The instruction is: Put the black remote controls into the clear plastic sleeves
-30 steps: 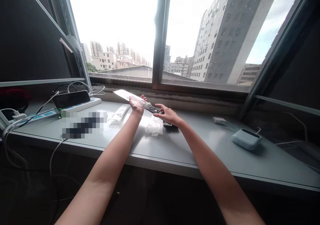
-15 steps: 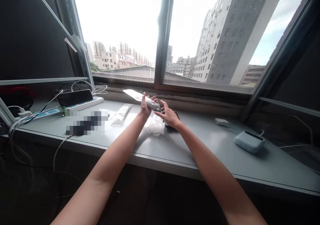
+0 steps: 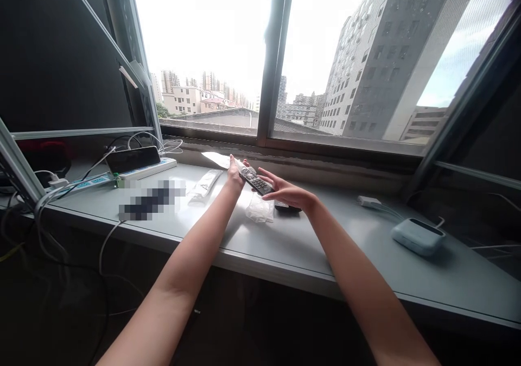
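My left hand [image 3: 235, 177] is closed around a clear plastic sleeve [image 3: 215, 159], whose flat, whitish end sticks out toward the window. From the sleeve's near end a black remote control [image 3: 260, 184] with rows of buttons slants down to the right. My right hand [image 3: 287, 190] holds the remote's lower end between the thumb below and the fingers above. Beneath the hands, a crumpled clear plastic bag [image 3: 260, 209] lies on the desk beside a black object [image 3: 287, 207], partly covered by my right hand. Another wrapped, whitish packet [image 3: 204, 184] rests left of my left forearm.
On the grey desk [image 3: 342, 246], a pale blue device [image 3: 418, 235] and a white plug [image 3: 368, 201] sit at right. A phone [image 3: 134, 160] leans by a white power strip [image 3: 165, 165] at left, among cables. A blurred dark item [image 3: 150, 200] lies nearer. A window stands behind.
More of the remote control shows outside the sleeve, its button face now plain. My right hand has shifted right and slightly down with its end. The view has turned slightly left.
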{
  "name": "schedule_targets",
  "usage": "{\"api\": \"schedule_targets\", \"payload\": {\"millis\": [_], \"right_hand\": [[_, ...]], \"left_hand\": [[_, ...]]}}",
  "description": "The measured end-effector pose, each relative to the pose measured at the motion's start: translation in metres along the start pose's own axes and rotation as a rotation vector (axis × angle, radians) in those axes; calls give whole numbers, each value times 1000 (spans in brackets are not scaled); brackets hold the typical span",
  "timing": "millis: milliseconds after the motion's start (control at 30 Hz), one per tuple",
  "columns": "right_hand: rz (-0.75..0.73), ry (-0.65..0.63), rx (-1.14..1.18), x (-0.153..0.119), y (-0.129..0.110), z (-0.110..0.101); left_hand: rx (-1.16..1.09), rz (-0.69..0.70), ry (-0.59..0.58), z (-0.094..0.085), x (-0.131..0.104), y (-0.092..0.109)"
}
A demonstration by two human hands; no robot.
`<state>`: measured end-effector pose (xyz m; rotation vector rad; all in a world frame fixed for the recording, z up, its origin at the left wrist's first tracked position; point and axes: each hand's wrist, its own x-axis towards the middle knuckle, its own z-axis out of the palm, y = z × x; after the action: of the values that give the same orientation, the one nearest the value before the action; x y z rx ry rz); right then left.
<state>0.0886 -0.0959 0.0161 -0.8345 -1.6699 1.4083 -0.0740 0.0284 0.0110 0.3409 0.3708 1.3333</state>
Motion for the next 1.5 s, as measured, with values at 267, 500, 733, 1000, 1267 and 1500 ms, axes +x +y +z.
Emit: {"api": "schedule_targets", "payload": {"millis": [267,500,733,1000,1267,1500], "right_hand": [[-64,185,18,9,12,-3],[-124,372,-5,16,17,-5],[-147,362,0,15,10,-2],[-79,182,-165,15,15,-1],[-54,38,-221,17,19,1],[-74,233,-336,16,20,-4]], "left_hand": [[-21,82,-43,10,-13,-14],[308,-10,-213,13,-25,-29],[555,-153,-373,8,-26,-34],[118,78,-132,0,-6,-21],[1,64,-20,-5,2,-11],[85,65,-24,3,-7,-20]]}}
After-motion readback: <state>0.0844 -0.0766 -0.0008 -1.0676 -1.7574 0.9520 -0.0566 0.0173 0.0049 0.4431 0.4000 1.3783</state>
